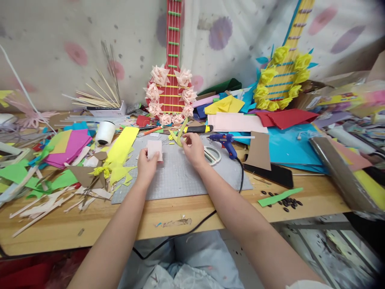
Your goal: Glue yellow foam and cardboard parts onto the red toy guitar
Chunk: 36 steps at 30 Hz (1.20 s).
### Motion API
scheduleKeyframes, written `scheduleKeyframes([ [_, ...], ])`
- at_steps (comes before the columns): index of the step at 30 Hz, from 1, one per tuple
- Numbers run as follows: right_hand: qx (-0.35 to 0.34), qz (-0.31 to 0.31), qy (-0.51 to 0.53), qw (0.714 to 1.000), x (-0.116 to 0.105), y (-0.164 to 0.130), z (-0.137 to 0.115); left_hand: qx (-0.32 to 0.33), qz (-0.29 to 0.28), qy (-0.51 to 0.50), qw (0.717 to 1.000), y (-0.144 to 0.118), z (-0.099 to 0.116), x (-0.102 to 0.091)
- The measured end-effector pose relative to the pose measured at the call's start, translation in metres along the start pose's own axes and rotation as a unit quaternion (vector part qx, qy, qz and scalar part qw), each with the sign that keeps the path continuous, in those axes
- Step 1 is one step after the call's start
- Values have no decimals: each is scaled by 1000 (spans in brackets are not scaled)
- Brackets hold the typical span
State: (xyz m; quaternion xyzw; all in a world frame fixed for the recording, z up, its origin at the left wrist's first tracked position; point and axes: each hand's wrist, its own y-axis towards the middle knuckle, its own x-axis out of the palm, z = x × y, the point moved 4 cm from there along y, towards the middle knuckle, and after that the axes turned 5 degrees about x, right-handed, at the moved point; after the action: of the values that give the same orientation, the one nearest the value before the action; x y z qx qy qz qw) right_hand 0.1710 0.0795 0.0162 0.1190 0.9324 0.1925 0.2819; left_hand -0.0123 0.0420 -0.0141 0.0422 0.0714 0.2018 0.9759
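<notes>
While a pale pink paper square (155,150) is pinched upright by the left hand (146,165) over the grey cutting mat (180,176), a yellow-green strip (179,134) is pinched by the right hand (195,149) near the mat's far edge. Bare mat is left toward the near edge; scissors (213,155) lie just beside the right hand.

Glue gun (224,141) & scissors (212,155) just right of the grip, on grey mat (186,176). Thread spool (105,132) + pink/green paper (70,146) well left. Red guitar (171,86) behind; yellow guitar (285,76) far right. Phone (270,172), seeds (285,202) right, nearer the table edge.
</notes>
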Motion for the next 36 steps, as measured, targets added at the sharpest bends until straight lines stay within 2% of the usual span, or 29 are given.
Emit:
scheduleKeyframes([
  [2, -15, -6, 40, 999, 6, -7, -6, -26, -6, -65, 998, -5, 2, 6],
  [7, -37, -19, 82, 996, 21, -22, -19, -107, -61, -157, 980, -15, 7, 17],
  [13, -12, -41, 114, 993, 28, -26, -21, -115, -85, -235, 961, -15, 9, 18],
  [20, 11, -95, 137, 986, 38, -28, -19, -103, -80, -230, 964, -13, -1, 19],
  [28, 106, -164, 168, 966, 46, -24, -6, -105, -103, -235, 961, -12, -5, 18],
  [36, 149, -188, 304, 922, 47, -22, -3, -138, -94, -244, 955, -13, 0, 15],
])
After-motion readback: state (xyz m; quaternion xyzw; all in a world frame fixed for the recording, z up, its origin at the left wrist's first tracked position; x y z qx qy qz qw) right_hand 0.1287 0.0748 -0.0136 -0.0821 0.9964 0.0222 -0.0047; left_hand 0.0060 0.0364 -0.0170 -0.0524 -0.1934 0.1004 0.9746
